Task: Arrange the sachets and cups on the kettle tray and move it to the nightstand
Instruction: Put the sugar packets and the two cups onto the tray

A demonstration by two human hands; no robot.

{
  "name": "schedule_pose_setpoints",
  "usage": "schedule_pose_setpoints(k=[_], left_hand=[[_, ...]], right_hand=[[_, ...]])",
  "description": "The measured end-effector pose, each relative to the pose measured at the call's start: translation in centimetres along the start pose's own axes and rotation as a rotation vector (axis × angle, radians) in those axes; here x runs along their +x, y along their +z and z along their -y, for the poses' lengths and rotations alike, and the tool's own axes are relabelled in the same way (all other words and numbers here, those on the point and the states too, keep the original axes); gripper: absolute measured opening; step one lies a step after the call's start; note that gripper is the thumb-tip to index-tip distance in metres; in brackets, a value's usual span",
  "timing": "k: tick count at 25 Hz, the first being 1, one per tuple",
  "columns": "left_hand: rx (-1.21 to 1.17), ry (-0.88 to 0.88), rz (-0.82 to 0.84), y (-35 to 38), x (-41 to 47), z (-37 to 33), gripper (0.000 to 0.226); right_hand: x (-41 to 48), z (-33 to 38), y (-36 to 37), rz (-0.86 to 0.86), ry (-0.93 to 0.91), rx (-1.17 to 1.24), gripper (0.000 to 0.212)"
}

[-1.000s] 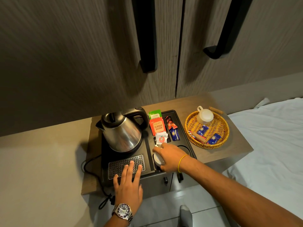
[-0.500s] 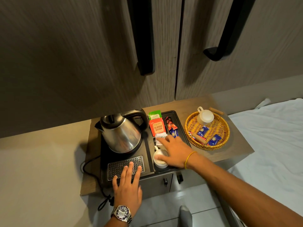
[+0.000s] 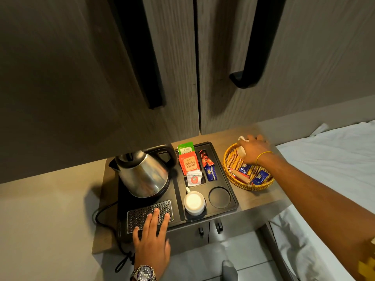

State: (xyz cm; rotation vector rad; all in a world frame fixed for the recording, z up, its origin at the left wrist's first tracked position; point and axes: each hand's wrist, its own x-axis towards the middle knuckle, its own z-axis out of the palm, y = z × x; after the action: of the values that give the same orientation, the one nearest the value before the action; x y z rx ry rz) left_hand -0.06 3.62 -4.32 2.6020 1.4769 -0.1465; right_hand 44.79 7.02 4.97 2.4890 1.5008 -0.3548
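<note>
A black kettle tray [image 3: 233, 191] sits on a wooden nightstand [image 3: 261, 195]. It carries a steel kettle [image 3: 142, 175], tea sachets [image 3: 187, 162], red and blue sachets [image 3: 209, 169] and an upturned white cup [image 3: 194, 202] in the left round recess. The right recess [image 3: 219, 197] holds nothing. My left hand [image 3: 151, 238] lies flat, fingers on the perforated drip grille [image 3: 140, 211]. My right hand [image 3: 253, 150] is over a second white cup [image 3: 241, 148] in the wicker basket [image 3: 239, 179], fingers closing around it. Blue and red sachets [image 3: 257, 177] lie in the basket.
Dark wardrobe doors with long black handles [image 3: 243, 78] rise behind the nightstand. A bed with white sheets [image 3: 324, 169] is on the right. The kettle's black cord [image 3: 105, 216] loops off the nightstand's left front. Small drawer knobs [image 3: 210, 229] sit below the tray.
My right hand let go of the white cup in the tray's left recess and moved right to the cup in the wicker basket. My left hand stayed on the grille.
</note>
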Motion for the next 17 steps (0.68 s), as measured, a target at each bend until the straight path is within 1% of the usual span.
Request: schedule_pose_setpoints(k=[3, 6, 8, 12, 15, 17], left_hand=[[0.015, 0.005, -0.007, -0.1, 0.0, -0.1, 0.098], [0.007, 0.004, -0.006, -0.1, 0.0, -0.2, 0.098], [0.007, 0.0, -0.007, -0.1, 0.0, -0.2, 0.098], [0.008, 0.001, -0.01, -0.1, 0.0, -0.2, 0.096], [0.006, 0.004, -0.015, 0.0, 0.0, -0.1, 0.095], [0.006, 0.007, -0.018, 0.1, -0.1, 0.0, 0.096]], right_hand=[[0.2, -0.1, 0.1, -0.018, -0.001, 0.052, 0.071], [-0.3, -0.4, 0.0, -0.037, 0.003, 0.165, 0.065], [-1.2, -0.4, -0.4, -0.086, -0.017, 0.255, 0.064], [-4.3, 1.6, -0.9, -0.164, -0.14, 0.362, 0.065], [-7.2, 4.1, 0.0, -0.143, -0.249, 0.378, 0.061], [-8.8, 5.7, 1.1, -0.085, -0.281, 0.393, 0.058]])
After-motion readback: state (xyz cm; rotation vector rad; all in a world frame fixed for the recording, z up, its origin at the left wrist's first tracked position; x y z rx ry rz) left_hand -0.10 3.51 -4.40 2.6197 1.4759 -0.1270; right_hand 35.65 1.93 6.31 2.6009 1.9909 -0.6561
